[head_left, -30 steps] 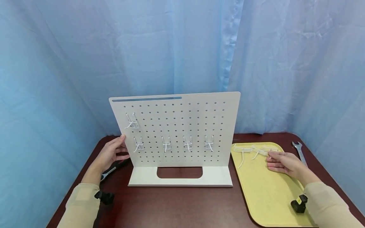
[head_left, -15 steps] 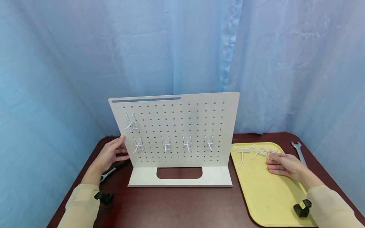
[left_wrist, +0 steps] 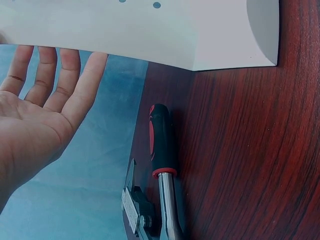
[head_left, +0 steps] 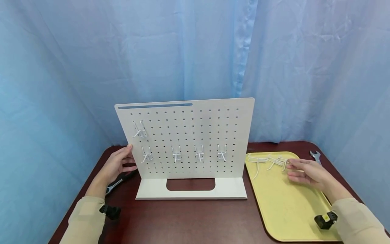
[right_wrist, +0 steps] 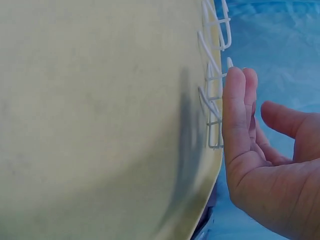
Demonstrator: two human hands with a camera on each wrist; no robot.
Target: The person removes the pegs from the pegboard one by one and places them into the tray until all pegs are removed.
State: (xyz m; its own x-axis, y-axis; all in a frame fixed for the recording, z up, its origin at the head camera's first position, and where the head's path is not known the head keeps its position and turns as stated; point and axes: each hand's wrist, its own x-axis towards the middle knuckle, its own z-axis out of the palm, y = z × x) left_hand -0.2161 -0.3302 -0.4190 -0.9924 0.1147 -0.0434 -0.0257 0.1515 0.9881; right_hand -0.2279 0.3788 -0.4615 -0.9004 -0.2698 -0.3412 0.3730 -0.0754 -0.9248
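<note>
A white pegboard stands on its base with several white wire hooks mounted on it. My left hand holds its left edge, thumb at the front; in the left wrist view the fingers reach behind the panel. On a yellow tray to the right, several loose wire hooks lie along the far end. My right hand hovers over the tray beside the rightmost loose hook. In the right wrist view the thumb is apart from the fairly straight fingers, with nothing visible between them.
Left of the board lies a tool with a black and red handle and metal shaft, beside another dark metal tool. A wrench lies beyond my right hand. Blue curtains surround the dark wooden table.
My right hand has shifted slightly right and away from the rightmost hook, covering more of the wrench. The left hand keeps its hold on the board; the head view has shifted a little.
</note>
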